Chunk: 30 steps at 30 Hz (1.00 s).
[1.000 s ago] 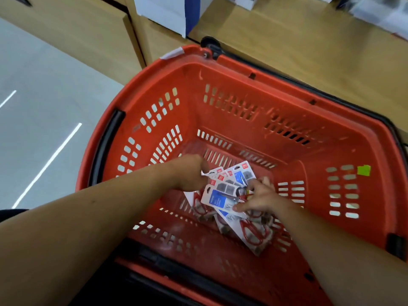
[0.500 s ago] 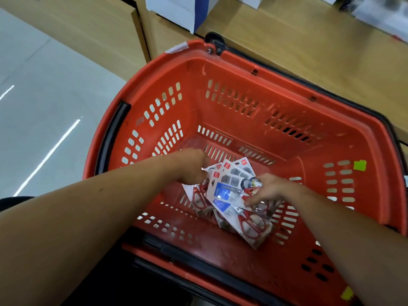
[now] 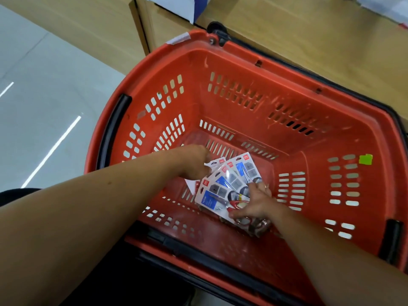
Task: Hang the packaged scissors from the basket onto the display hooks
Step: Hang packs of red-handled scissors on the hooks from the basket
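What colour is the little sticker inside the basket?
Bright green. The sticker sits on the red basket's right inner wall, clearest in the head view.

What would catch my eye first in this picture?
A big red perforated plastic basket fills the view, beside light wooden shelving. At its bottom lies a fan of white-and-blue carded scissors packs; the left hand meets their tops, and the right hand grips their red-handled ends.

Scuffed red plastic basket holds glossy carded scissor packs (clear blister fronts), beside matt wood-look shelving.
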Tool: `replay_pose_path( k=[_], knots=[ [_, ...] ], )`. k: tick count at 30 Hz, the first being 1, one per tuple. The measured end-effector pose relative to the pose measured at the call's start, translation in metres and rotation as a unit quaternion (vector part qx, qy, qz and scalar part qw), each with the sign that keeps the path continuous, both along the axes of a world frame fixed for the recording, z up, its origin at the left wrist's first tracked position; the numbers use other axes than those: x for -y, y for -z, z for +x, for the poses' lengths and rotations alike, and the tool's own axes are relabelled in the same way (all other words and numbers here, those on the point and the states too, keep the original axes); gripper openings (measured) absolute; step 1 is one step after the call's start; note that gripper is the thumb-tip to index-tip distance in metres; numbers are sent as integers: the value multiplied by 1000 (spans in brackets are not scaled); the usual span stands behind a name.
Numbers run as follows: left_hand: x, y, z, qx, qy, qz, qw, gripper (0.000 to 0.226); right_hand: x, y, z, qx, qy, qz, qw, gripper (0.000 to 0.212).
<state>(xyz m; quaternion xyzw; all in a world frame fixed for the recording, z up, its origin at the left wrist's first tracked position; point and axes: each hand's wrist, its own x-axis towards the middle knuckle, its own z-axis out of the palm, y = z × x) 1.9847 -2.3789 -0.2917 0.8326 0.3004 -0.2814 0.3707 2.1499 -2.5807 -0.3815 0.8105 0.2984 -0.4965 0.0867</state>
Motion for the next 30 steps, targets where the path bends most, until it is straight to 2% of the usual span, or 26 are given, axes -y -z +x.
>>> replay_pose_path(
  k=[6,11,13,14,17,20,22,24,26,27,30],
  knots=[
    [-2,-6,1,-3,13,-4,1000,39,-5,-5,12,-33,62,26,997,104],
    [-3,-12,-2,-12,31,18,999,32,-13,-26,14,-70,66,49,994,94],
    [-3,-20,-3,-7,34,34,999,32,-20,-40,17,-81,80,77,990,102],
    [-1,-25,-4,-7,33,40,999,32,-24,-50,18,-85,100,89,987,99],
    [2,-38,-8,-14,4,42,999,30,-27,-78,21,-131,183,156,962,87],
    [9,-55,-15,-9,-88,-31,996,45,-21,-119,17,-168,268,228,921,60],
    [22,-72,-17,16,-188,-143,972,47,-15,-147,11,-184,316,276,889,56],
    [42,-89,-16,75,-277,-245,926,38,-9,-173,2,-209,346,317,858,62],
    [62,-105,-14,157,-338,-268,889,15,-5,-200,-5,-213,352,360,837,69],
    [70,-112,-14,202,-360,-255,874,13,-3,-214,-7,-213,350,380,829,70],
    [89,-133,-13,312,-418,-222,824,33,4,-254,-8,-235,375,429,788,54]
  ],
)
